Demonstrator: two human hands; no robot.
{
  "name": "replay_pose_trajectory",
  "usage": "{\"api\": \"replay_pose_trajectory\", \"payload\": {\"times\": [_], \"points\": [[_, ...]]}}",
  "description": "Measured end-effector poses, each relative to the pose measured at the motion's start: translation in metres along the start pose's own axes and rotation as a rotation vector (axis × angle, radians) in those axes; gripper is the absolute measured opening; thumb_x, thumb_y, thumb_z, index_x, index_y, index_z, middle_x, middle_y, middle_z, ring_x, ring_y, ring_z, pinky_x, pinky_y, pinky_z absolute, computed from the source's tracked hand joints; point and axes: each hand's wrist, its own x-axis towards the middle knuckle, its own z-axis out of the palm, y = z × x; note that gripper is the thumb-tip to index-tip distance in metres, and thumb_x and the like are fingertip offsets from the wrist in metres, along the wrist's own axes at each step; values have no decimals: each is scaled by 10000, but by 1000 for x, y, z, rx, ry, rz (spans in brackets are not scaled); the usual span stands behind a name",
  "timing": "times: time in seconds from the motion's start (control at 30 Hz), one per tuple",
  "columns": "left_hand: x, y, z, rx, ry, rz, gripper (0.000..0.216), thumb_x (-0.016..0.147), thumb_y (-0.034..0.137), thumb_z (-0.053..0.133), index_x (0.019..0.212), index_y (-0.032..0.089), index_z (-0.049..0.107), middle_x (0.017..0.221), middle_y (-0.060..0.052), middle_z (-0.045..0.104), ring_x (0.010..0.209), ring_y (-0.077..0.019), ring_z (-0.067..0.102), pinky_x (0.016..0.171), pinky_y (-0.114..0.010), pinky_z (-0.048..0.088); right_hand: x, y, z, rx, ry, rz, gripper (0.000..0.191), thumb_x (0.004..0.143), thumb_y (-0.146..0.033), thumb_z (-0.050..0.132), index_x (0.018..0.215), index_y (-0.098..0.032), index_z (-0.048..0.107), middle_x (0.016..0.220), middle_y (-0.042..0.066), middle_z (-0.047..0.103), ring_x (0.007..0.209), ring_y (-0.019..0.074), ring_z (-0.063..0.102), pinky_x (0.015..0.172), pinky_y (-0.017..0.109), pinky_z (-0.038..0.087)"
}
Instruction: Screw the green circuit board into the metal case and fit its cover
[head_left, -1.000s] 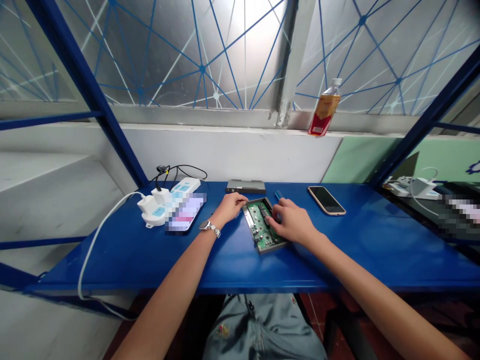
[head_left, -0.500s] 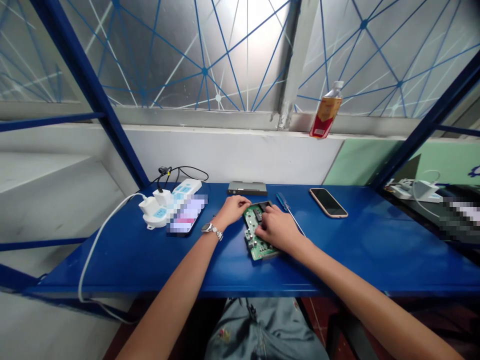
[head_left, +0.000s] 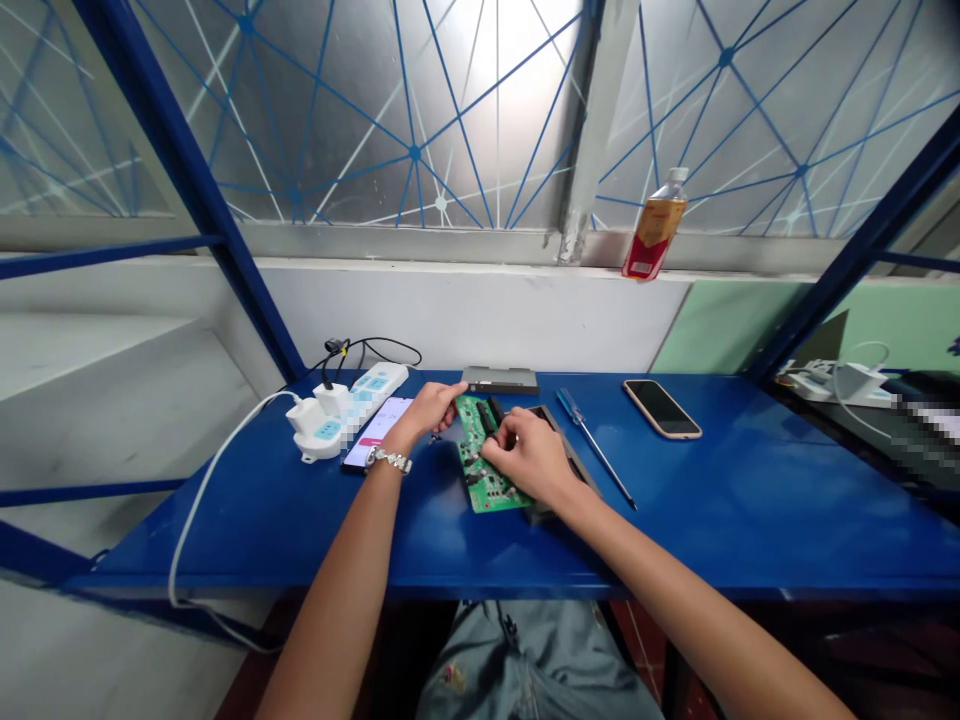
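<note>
A green circuit board (head_left: 491,492) with black connectors is tilted above the table, partly over a dark grey metal casing (head_left: 576,468). My right hand (head_left: 531,455) is closed on the board, thumb and fingers pinched over its middle. At the board's far left corner, my left hand (head_left: 435,408) has its fingers curled and holds the edge; its fingertips are partly hidden. To the right of the casing lies a screwdriver (head_left: 598,440) with a blue handle. A flat grey metal cover (head_left: 501,381) rests at the back, beyond the board.
On the left, a lit phone (head_left: 373,432) lies against a white power strip (head_left: 375,382) with plugs and cables. Another phone (head_left: 662,409), dark-screened, lies at the right. A drink bottle (head_left: 655,225) stands on the ledge. Blue frame posts (head_left: 247,290) flank the blue table (head_left: 315,545).
The circuit board has moved left and up, out of the casing, which now shows at its right. Both hands have shifted left with it. The whole screwdriver has come into sight.
</note>
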Motion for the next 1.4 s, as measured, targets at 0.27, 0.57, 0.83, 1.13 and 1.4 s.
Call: {"api": "replay_pose_trajectory", "payload": {"times": [0.27, 0.57, 0.83, 1.13, 1.4], "points": [[-3, 4, 23, -397, 32, 168, 510, 883, 634, 607, 658, 207, 443, 448, 64, 411, 347, -64, 334, 374, -191, 243, 5, 31, -23, 54, 137, -227, 134, 866, -323, 607, 793, -217, 570, 827, 7, 569, 815, 170, 566, 719, 273, 393], [-9, 9, 48, -396, 107, 222, 571, 912, 728, 518, 686, 214, 413, 493, 67, 401, 385, -65, 346, 404, -206, 285, -23, 89, -40, 330, -117, 12, 452, 907, -604, 607, 709, -210, 505, 584, -56, 396, 557, 117, 357, 542, 261, 256], [-8, 3, 53, -409, 196, 271, 605, 908, 765, 500, 680, 229, 338, 487, 80, 314, 412, -68, 284, 429, -221, 245, -31, 79, -29, 467, -48, 72, 384, 890, -581, 655, 825, -206, 607, 599, -53, 449, 546, 116, 358, 528, 248, 271], [-9, 9, 51, -502, 226, 199, 549, 941, 701, 509, 704, 234, 343, 456, 95, 302, 359, -65, 258, 401, -212, 230, -37, 74, -34, 636, -165, 7, 368, 815, -353, 663, 1147, -194, 659, 768, 5, 609, 677, 163, 541, 627, 267, 429], [-9, 12, 50, -711, 212, 119, 510, 926, 633, 572, 684, 213, 413, 426, 87, 355, 309, -51, 257, 343, -183, 193, -36, 75, -31, 662, -172, 3, 388, 804, -365, 701, 1140, -170, 685, 740, 3, 596, 669, 155, 538, 614, 261, 426]]}}
